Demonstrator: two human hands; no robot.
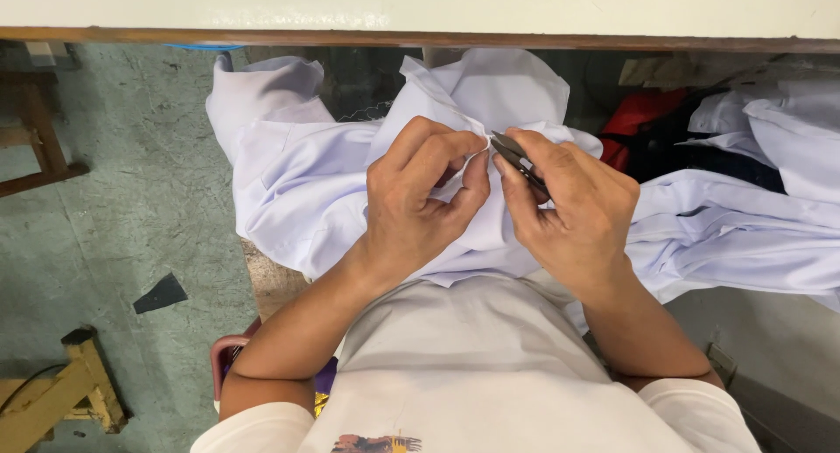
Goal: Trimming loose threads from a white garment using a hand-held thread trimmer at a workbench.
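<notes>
A white garment (302, 177) lies bunched over my lap, its folds reaching up toward the table edge. My left hand (420, 199) pinches a fold of this cloth between thumb and fingers near the middle of the view. My right hand (573, 208) grips small dark thread snips (514, 156), their blades pointing at the pinched fold right beside my left fingertips. The two hands almost touch.
A pale table top with a wooden edge (420, 38) runs across the top. More white garments (752, 208) pile at the right, with red cloth (639, 116) behind them. Green concrete floor (114, 234) lies left, with wooden furniture legs (39, 129) and a wooden stand (61, 392).
</notes>
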